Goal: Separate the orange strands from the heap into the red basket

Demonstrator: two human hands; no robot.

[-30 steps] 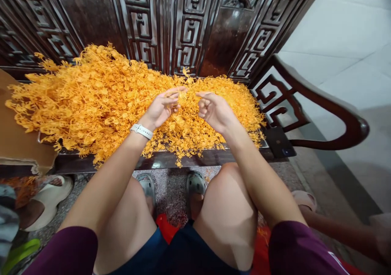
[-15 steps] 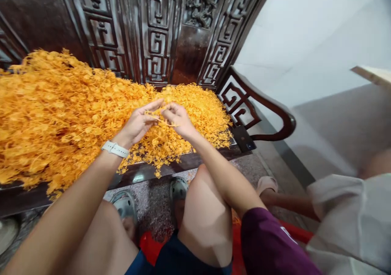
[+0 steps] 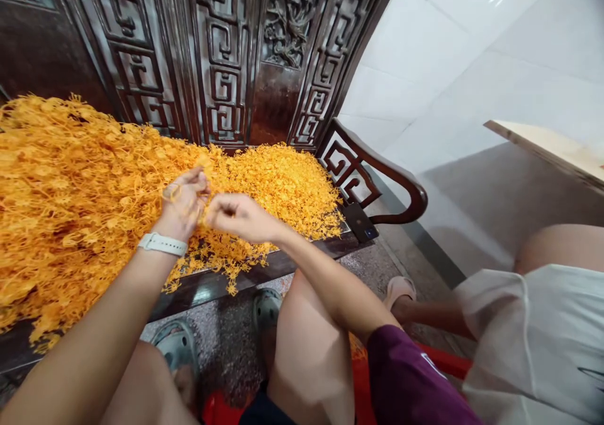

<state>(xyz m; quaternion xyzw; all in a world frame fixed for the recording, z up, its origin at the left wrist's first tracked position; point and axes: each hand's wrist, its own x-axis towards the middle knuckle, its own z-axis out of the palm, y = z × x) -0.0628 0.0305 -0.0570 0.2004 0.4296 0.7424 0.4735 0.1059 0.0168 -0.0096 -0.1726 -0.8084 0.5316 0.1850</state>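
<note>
Orange plastic flower pieces point(image 3: 94, 192) with thin stems lie heaped along the wooden bench. Over the heap, my left hand point(image 3: 182, 206), with a pale watch band on the wrist, has its fingers bent together around an orange piece whose strands show at the fingertips and across the hand. My right hand point(image 3: 243, 216) is curled, thumb and index pinched close beside the left fingers, with a bit of orange at their tips. Motion blurs both sets of fingertips, so exactly how the pieces sit is unclear.
The dark carved bench has an armrest point(image 3: 418, 201) on the right, with a dark phone point(image 3: 359, 222) on the seat beside it. A person in white shorts point(image 3: 500, 324) sits at right. Above them juts a wooden board point(image 3: 542, 148). Red plastic point(image 3: 221, 409) shows below my legs.
Both hands have moved left and down in the picture as the view shifted. My left hand has turned and its fingers have drawn in; the right has rotated to point left.
</note>
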